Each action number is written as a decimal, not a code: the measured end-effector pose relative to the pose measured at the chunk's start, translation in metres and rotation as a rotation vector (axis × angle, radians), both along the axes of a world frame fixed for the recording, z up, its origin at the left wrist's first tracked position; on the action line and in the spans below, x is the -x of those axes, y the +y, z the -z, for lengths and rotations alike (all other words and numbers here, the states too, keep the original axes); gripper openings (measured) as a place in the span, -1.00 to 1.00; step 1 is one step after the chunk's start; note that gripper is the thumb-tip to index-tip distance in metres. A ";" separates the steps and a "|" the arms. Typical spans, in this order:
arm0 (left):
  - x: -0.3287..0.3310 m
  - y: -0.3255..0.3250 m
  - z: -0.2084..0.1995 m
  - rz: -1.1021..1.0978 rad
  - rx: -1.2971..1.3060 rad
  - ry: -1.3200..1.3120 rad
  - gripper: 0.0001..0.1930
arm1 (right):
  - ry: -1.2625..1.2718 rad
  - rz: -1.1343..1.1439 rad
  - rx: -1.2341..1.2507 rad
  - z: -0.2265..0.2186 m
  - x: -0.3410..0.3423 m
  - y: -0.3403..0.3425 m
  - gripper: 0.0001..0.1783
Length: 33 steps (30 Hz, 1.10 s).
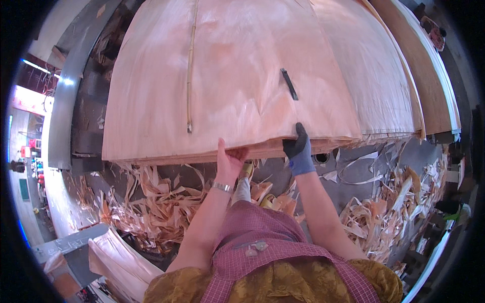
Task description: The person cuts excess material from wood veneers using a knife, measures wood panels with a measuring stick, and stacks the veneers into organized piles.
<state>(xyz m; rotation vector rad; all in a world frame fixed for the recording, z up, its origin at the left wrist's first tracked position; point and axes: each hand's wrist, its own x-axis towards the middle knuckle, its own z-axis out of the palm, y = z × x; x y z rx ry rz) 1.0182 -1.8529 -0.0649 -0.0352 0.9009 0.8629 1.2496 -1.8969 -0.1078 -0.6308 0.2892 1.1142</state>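
Note:
A broad stack of thin, pinkish wood veneer sheets (237,101) lies in front of me. My left hand (230,158), bare and with a metal band at the wrist, is closed on the near edge, its thumb up and its fingers curled under. To its right, my right hand (299,151) in a black and blue-grey glove grips the same edge, thumb on top. Between them the edge is slightly raised; how many sheets are held I cannot tell. On the top sheet lie a long thin stick (190,70) with a metal-looking tip and a short dark tool (289,84).
Veneer scraps (156,209) litter the floor at the left, and another heap of scraps (384,217) lies at the right. More veneer sheets (369,65) and a brown sheet (422,65) extend to the right. A grey beam (70,242) stands at lower left beside pale sheets (121,262).

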 end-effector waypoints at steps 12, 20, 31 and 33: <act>0.012 0.040 0.083 -0.391 -0.091 0.018 -0.49 | -0.267 -0.090 0.494 0.057 0.005 -0.017 -0.52; 0.005 0.055 0.087 -0.386 -0.038 0.021 -0.48 | -0.609 0.015 0.535 0.089 0.009 -0.002 -0.36; -0.008 0.088 0.088 -0.359 -0.041 0.067 -0.48 | -0.589 0.134 0.545 0.102 -0.008 0.027 -0.30; -0.015 0.097 0.080 -0.345 -0.045 0.090 -0.51 | -0.639 0.103 0.549 0.099 -0.014 0.030 -0.26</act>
